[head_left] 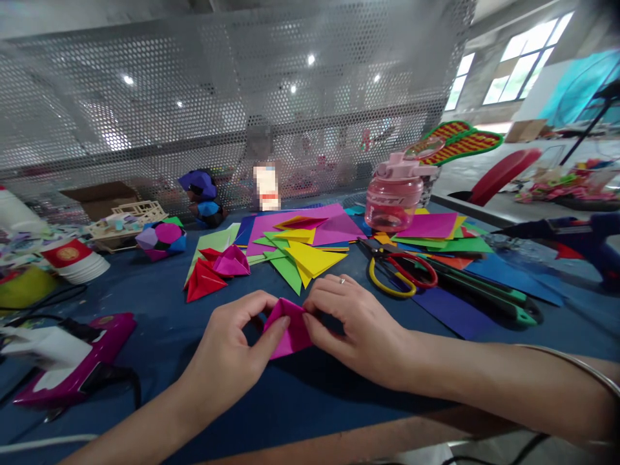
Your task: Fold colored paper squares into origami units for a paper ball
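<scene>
A folded magenta sheet of origami paper [293,334] is held just above the blue table between both hands. My left hand [242,342] pinches its left side, the thumb lying on the front face. With thumb and fingers, my right hand [356,323] grips the right edge; a ring shows on one finger. Behind the hands lie yellow folded pieces [314,258] and green folded pieces [285,268]. Red folded pieces [206,278] and a magenta folded piece [232,260] sit to the left of these.
Scissors [394,274] and a green-black utility knife [489,290] lie at right, before a pink bottle [393,197]. A glue gun [571,236] is farther right. At left are a purple power strip [82,368], paper cups [75,258] and a paper ball [161,240]. A mesh panel [217,116] stands behind.
</scene>
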Demonstrator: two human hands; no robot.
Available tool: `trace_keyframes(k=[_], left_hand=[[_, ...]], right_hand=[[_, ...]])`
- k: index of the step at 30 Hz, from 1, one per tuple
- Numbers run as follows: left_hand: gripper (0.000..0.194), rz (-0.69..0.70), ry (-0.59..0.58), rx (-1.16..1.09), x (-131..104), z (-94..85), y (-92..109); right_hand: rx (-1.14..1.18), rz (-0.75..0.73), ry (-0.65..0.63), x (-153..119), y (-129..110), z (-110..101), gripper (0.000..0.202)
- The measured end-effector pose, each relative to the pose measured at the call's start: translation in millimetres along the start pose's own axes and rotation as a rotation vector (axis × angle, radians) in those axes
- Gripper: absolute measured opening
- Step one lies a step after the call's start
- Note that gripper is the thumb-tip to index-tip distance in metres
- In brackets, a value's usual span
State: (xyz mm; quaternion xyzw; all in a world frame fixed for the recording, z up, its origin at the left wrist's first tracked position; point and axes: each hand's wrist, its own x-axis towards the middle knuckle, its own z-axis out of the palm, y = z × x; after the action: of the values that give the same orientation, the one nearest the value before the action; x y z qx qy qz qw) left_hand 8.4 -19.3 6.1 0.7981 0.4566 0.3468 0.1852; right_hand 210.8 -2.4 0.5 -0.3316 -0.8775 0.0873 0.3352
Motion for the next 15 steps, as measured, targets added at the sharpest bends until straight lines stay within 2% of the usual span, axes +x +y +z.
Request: trace_keyframes(k=[3, 6, 10, 15], left_hand=[[0.008, 0.036, -0.011, 0.087, -1.9, 1.2, -2.6], [0.007, 0.110, 0.026, 0.130, -2.7, 3.3, -4.6], [0.012, 0.184, 0.070, 0.083, -2.3, 3.9, -3.0], [0.011, 0.232, 0.072, 0.012, -3.5, 0.8, 1.3]], right_hand=[[-0.063, -0.043, 0.013, -0.7, -0.4, -0.5, 0.014], [-0.079, -0.070, 0.015, -0.9, 0.2, -0.6, 0.014], [-0.084, -0.089, -0.004, -0.7, 1.7, -0.2, 0.010], [-0.066, -0.064, -0.051, -1.2, 0.3, 1.3, 0.009]])
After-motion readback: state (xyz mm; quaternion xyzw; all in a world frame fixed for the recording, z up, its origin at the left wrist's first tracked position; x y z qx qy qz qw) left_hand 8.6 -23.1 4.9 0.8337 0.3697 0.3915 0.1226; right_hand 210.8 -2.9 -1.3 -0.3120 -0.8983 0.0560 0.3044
